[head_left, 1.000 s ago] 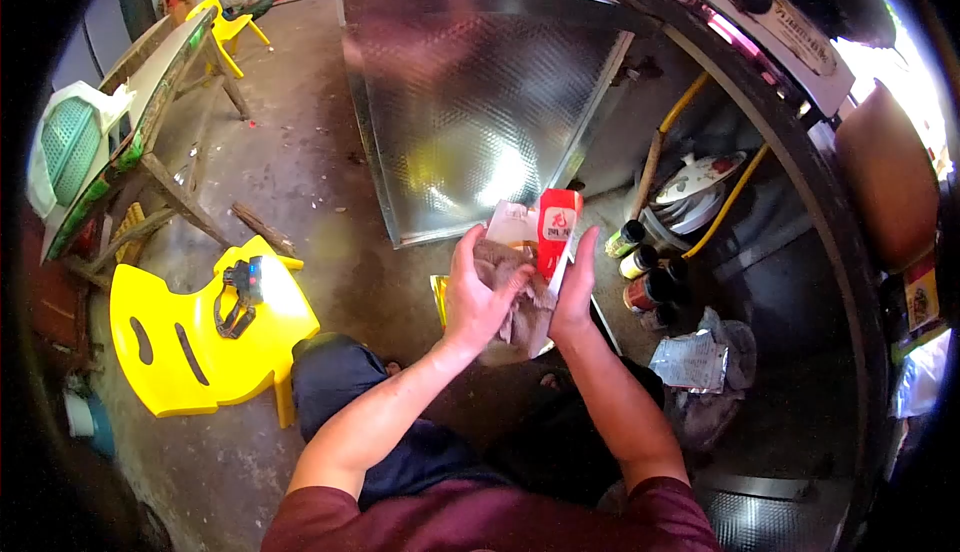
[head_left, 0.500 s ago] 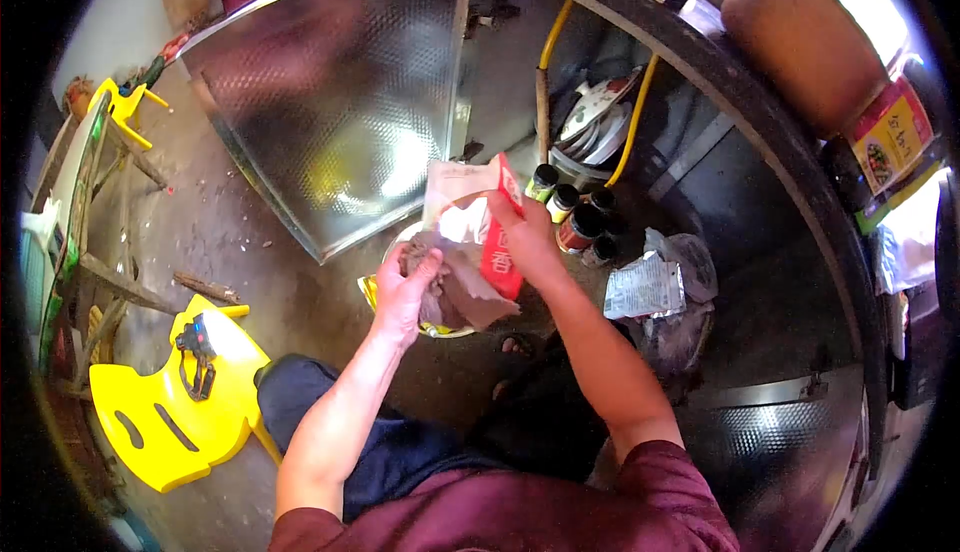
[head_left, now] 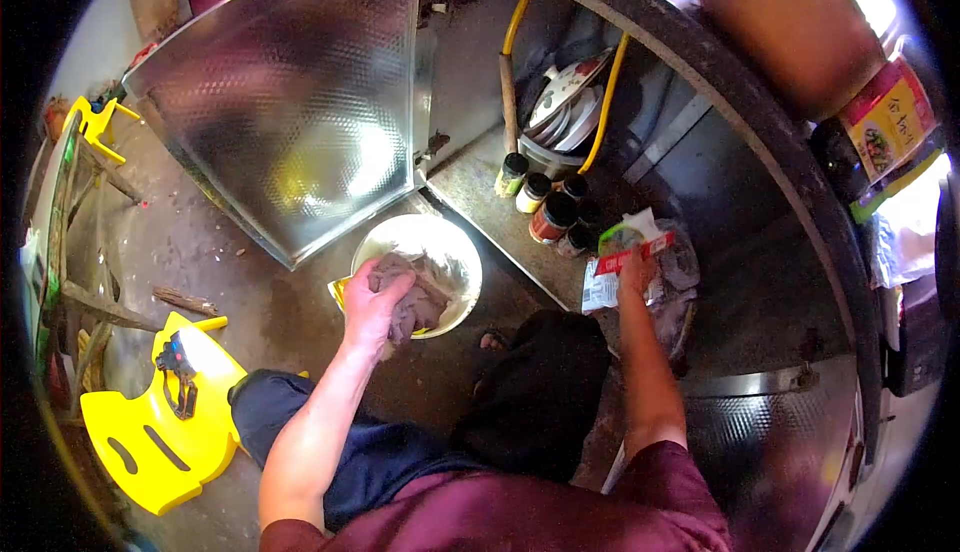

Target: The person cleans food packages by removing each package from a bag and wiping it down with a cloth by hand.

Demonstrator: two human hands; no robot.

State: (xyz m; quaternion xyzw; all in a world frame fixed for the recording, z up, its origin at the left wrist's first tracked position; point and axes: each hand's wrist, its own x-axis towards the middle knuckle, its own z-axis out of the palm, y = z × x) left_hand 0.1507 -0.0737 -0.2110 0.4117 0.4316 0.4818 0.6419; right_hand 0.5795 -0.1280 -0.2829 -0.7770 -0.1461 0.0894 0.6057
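My left hand [head_left: 375, 304] is closed around a crumpled grey-brown cloth [head_left: 415, 302], held over a round white bucket [head_left: 466, 252] on the floor. Out to the right, my right hand [head_left: 632, 274] grips a red and white food packet [head_left: 655, 244] with a greenish patch. It is above the cabinet's floor, beside a bundle of clear and silvery plastic bags [head_left: 680, 272]. The fingertips of that hand are partly hidden by the packet. Several dark-lidded jars [head_left: 553, 218] stand just left of the packet.
An open metal cabinet door [head_left: 300, 122] stands behind the bucket. Deeper in the cabinet are stacked dishes [head_left: 570, 112] and a yellow hose [head_left: 605, 102]. A yellow stool [head_left: 165, 422] with a small black device [head_left: 178, 377] on it is at left. The dark counter edge [head_left: 760, 142] curves overhead.
My right hand has carried the packet from above the bucket rightward to the bags in the cabinet. The left hand keeps the cloth, and the bucket shows more fully. The view has shifted slightly.
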